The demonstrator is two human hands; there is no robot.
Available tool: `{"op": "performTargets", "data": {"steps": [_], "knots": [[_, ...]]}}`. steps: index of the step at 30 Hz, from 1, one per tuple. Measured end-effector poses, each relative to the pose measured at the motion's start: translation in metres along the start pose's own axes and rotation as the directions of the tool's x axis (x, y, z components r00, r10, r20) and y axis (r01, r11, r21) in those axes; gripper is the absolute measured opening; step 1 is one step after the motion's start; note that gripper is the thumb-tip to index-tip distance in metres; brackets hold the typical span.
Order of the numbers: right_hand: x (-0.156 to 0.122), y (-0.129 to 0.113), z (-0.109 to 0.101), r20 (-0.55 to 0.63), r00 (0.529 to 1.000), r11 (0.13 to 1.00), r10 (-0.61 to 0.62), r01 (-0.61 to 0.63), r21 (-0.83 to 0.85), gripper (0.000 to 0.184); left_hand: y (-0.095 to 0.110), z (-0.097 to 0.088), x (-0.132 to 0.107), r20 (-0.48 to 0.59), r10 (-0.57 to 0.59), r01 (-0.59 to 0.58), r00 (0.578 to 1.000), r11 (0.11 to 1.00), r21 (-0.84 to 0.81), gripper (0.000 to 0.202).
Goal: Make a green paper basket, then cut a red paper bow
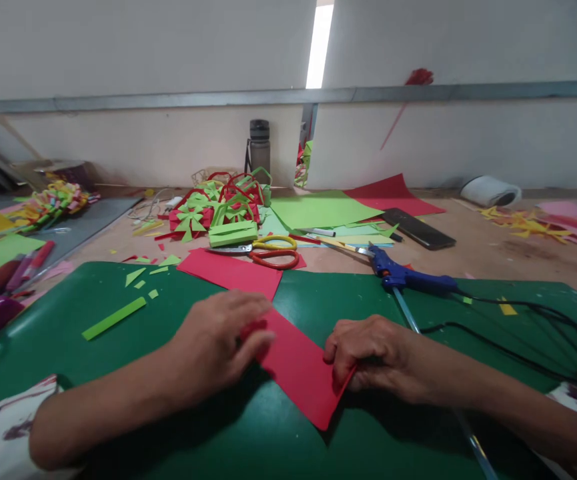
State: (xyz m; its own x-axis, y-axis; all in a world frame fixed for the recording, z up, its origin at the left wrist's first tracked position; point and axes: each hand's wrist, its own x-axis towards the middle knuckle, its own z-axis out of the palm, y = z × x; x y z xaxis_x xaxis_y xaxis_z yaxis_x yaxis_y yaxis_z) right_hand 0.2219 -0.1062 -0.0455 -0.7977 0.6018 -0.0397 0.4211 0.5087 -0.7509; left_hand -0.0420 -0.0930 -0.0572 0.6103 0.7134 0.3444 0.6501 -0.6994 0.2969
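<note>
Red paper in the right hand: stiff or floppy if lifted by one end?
Probably light: the red paper looks thin. Likely fairly stiff over short spans, as it shows no obvious sag. Possibly stiffer near the right hand, where a darker edge suggests a fold or second layer.

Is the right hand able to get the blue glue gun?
Probably yes: the glue gun lies just beyond the right hand, with nothing seen lying on it. But that hand is pinching the red paper, so it would likely need to let go first.
</note>
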Motion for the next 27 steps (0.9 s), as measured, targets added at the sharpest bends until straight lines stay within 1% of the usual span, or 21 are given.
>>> {"op": "performTargets", "data": {"steps": [1, 2, 3, 4, 6, 7, 9, 10, 12, 14, 16, 17, 18, 19, 20, 21, 23, 24, 25, 26, 27], "knots": [[0.000, 0.000, 0.000, 0.005, 1.000, 1.000, 0.005, -0.005, 0.001, 0.009, -0.007, -0.005, 0.003, -0.011, -0.099, 0.099, 0.995, 0.994, 0.053, 0.034], [0.001, -0.001, 0.000, 0.008, 1.000, 1.000, 0.010, -0.010, 0.000, 0.008, -0.013, -0.008, 0.007, -0.012, -0.208, 0.208, 0.978, 0.970, 0.123, 0.035], [0.001, 0.000, 0.001, 0.010, 1.000, 1.000, 0.014, -0.014, 0.002, 0.008, -0.019, -0.011, 0.010, 0.023, -0.310, 0.302, 0.950, 0.938, 0.168, 0.036], [0.002, 0.000, 0.003, 0.008, 1.000, 1.000, 0.020, -0.020, 0.003, 0.008, -0.023, -0.012, 0.012, 0.098, -0.383, 0.365, 0.919, 0.917, 0.160, 0.035], [0.003, 0.002, 0.006, -0.007, 1.000, 1.000, 0.027, -0.027, 0.012, 0.008, -0.026, -0.013, 0.015, 0.228, -0.451, 0.443, 0.863, 0.892, 0.087, 0.034], [0.003, 0.003, 0.008, -0.017, 0.999, 0.999, 0.028, -0.028, 0.022, 0.008, -0.026, -0.012, 0.016, 0.277, -0.457, 0.466, 0.845, 0.884, 0.038, 0.033], [0.004, 0.005, 0.012, -0.038, 0.999, 0.999, 0.024, -0.022, 0.044, 0.009, -0.023, -0.009, 0.016, 0.325, -0.455, 0.495, 0.829, 0.868, -0.048, 0.031], [0.004, 0.005, 0.013, -0.047, 0.999, 0.998, 0.019, -0.016, 0.052, 0.010, -0.020, -0.007, 0.015, 0.336, -0.447, 0.501, 0.829, 0.860, -0.093, 0.029], [0.006, 0.005, 0.015, -0.056, 0.998, 0.998, 0.007, -0.003, 0.064, 0.010, -0.015, -0.004, 0.014, 0.339, -0.419, 0.504, 0.842, 0.836, -0.219, 0.023], [0.008, 0.003, 0.016, -0.083, 0.996, 0.997, 0.011, -0.005, 0.072, 0.010, -0.009, -0.001, 0.014, 0.334, -0.392, 0.505, 0.857, 0.765, -0.399, 0.019], [0.009, -0.001, 0.016, -0.125, 0.992, 0.996, 0.025, -0.015, 0.083, 0.011, -0.004, 0.002, 0.017, 0.327, -0.380, 0.501, 0.865, 0.644, -0.578, 0.017], [0.009, -0.003, 0.016, -0.154, 0.988, 0.996, 0.027, -0.013, 0.088, 0.012, -0.002, 0.003, 0.019, 0.320, -0.377, 0.492, 0.869, 0.590, -0.640, 0.017], [0.009, -0.006, 0.016, -0.179, 0.984, 0.996, 0.021, -0.004, 0.094, 0.013, 0.000, 0.005, 0.021, 0.307, -0.375, 0.477, 0.875, 0.556, -0.681, 0.016], [0.009, -0.008, 0.016, -0.199, 0.980, 0.994, 0.002, 0.019, 0.103, 0.012, 0.001, 0.008, 0.023, 0.281, -0.375, 0.456, 0.883, 0.552, -0.698, 0.015], [0.009, -0.010, 0.016, -0.210, 0.977, 0.992, -0.025, 0.051, 0.119, 0.012, 0.001, 0.010, 0.025, 0.242, -0.375, 0.430, 0.895, 0.580, -0.692, 0.013], [0.008, -0.012, 0.017, -0.212, 0.976, 0.987, -0.056, 0.086, 0.137, 0.010, 0.000, 0.013, 0.027, 0.188, -0.374, 0.398, 0.908, 0.632, -0.665, 0.012], [0.006, -0.014, 0.018, -0.174, 0.978, 0.975, -0.112, 0.142, 0.171, 0.009, -0.005, 0.019, 0.028, 0.034, -0.335, 0.298, 0.942, 0.782, -0.547, 0.010], [0.006, -0.014, 0.020, -0.142, 0.981, 0.971, -0.134, 0.159, 0.178, 0.008, -0.008, 0.022, 0.028, -0.057, -0.277, 0.221, 0.959, 0.860, -0.461, 0.010], [0.005, -0.013, 0.021, -0.111, 0.983, 0.971, -0.148, 0.166, 0.173, 0.008, -0.011, 0.025, 0.027, -0.137, -0.188, 0.126, 0.973, 0.921, -0.369, 0.011], [0.004, -0.012, 0.023, -0.083, 0.984, 0.972, -0.157, 0.168, 0.162, 0.007, -0.013, 0.028, 0.025, -0.195, -0.075, 0.018, 0.978, 0.960, -0.279, 0.011], [0.004, -0.010, 0.024, -0.064, 0.985, 0.974, -0.162, 0.170, 0.148, 0.007, -0.016, 0.030, 0.022, -0.222, 0.051, -0.095, 0.974, 0.977, -0.192, 0.013]]}}
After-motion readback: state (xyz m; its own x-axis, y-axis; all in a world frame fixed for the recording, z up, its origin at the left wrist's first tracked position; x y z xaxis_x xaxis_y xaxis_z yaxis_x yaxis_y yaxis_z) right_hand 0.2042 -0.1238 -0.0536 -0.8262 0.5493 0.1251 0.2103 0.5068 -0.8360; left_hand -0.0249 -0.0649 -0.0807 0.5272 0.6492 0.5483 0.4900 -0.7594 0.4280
